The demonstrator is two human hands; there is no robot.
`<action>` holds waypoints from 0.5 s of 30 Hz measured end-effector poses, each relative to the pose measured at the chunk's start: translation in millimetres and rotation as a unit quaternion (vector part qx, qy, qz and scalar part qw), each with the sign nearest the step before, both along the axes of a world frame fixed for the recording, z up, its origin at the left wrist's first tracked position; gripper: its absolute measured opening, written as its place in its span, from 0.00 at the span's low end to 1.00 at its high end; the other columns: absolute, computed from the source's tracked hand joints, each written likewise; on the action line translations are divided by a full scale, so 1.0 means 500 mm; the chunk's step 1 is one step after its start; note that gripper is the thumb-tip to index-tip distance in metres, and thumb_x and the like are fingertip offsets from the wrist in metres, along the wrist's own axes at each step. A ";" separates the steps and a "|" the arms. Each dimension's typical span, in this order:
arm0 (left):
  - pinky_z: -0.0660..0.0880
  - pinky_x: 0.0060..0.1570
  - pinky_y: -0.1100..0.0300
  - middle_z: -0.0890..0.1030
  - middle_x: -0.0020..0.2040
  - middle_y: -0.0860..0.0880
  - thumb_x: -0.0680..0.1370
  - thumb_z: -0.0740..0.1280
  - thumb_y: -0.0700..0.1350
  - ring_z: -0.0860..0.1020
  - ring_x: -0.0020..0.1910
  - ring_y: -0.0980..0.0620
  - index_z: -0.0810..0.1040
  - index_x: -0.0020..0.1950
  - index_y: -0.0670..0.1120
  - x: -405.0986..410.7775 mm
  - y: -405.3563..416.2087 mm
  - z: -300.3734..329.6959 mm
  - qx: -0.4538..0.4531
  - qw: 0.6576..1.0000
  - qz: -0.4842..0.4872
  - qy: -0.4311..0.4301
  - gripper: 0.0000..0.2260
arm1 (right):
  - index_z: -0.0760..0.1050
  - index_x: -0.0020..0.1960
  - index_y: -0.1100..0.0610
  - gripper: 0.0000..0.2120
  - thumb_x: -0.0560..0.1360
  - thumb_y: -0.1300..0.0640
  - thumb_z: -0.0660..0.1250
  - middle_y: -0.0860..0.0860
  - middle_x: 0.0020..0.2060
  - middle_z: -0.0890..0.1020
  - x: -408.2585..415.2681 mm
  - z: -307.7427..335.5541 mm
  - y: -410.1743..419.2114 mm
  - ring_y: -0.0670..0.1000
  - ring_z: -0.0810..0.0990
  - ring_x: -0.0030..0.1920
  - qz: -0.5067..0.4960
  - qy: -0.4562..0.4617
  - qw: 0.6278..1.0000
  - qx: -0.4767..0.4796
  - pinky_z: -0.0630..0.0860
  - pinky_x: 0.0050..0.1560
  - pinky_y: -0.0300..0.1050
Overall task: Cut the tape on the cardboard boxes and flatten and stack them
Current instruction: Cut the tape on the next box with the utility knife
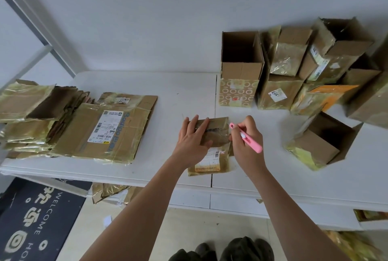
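Right hand (246, 141): fingers curled round a pink utility knife (245, 137), held like a pen, tip at the right edge of a small taped cardboard box (216, 135). Blade itself too small to make out.

Left hand (192, 138): flat, fingers straight and spread, pressing on the top of the same box. Box sits near the front edge of the white folding table (189, 97), roughly at centre; shipping label (210, 161) on its near face, shiny tape over the top.

Left on table: stack of flattened boxes (79, 126), topmost bearing a white label and blue lettering, well apart from the small box.

Right, against the wall: cluster of upright unflattened boxes (294, 67), several open-topped. One open box (321, 143) lies on its side nearer the front.

Floor: dark welcome mat (31, 223) lower left; cardboard scraps (111, 193) under the table edge.
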State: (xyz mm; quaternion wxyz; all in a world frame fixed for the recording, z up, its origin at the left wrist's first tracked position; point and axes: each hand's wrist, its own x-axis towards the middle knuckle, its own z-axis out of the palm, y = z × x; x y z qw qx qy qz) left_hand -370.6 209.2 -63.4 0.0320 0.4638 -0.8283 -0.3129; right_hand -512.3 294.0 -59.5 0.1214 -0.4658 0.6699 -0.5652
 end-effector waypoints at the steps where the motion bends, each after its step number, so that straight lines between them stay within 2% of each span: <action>1: 0.42 0.77 0.45 0.40 0.79 0.57 0.82 0.59 0.51 0.32 0.77 0.52 0.47 0.80 0.58 0.001 -0.001 -0.002 0.001 1.000 0.000 0.003 0.30 | 0.65 0.43 0.66 0.10 0.81 0.65 0.62 0.64 0.30 0.75 0.000 -0.003 0.001 0.64 0.76 0.29 -0.008 -0.007 1.000 -0.004 0.71 0.28 0.56; 9: 0.42 0.76 0.47 0.41 0.79 0.57 0.82 0.60 0.51 0.33 0.77 0.52 0.47 0.80 0.58 0.000 -0.004 -0.004 0.000 1.000 0.001 0.011 0.30 | 0.65 0.42 0.64 0.10 0.81 0.64 0.62 0.63 0.30 0.75 -0.002 0.003 -0.017 0.62 0.75 0.30 -0.002 0.018 1.000 0.011 0.71 0.30 0.56; 13: 0.42 0.76 0.47 0.41 0.79 0.57 0.82 0.60 0.51 0.33 0.77 0.52 0.48 0.80 0.57 0.000 -0.003 -0.006 -0.004 1.000 0.002 0.014 0.30 | 0.64 0.42 0.62 0.10 0.81 0.65 0.62 0.59 0.27 0.72 -0.003 -0.001 -0.019 0.58 0.72 0.26 0.002 0.051 0.999 0.007 0.67 0.26 0.48; 15: 0.42 0.76 0.47 0.41 0.80 0.56 0.82 0.60 0.51 0.33 0.77 0.52 0.48 0.80 0.57 0.000 -0.003 -0.005 -0.005 1.000 0.000 0.013 0.30 | 0.64 0.41 0.62 0.10 0.80 0.65 0.62 0.59 0.26 0.72 -0.007 -0.005 -0.019 0.57 0.72 0.26 -0.006 0.056 0.998 0.000 0.67 0.25 0.48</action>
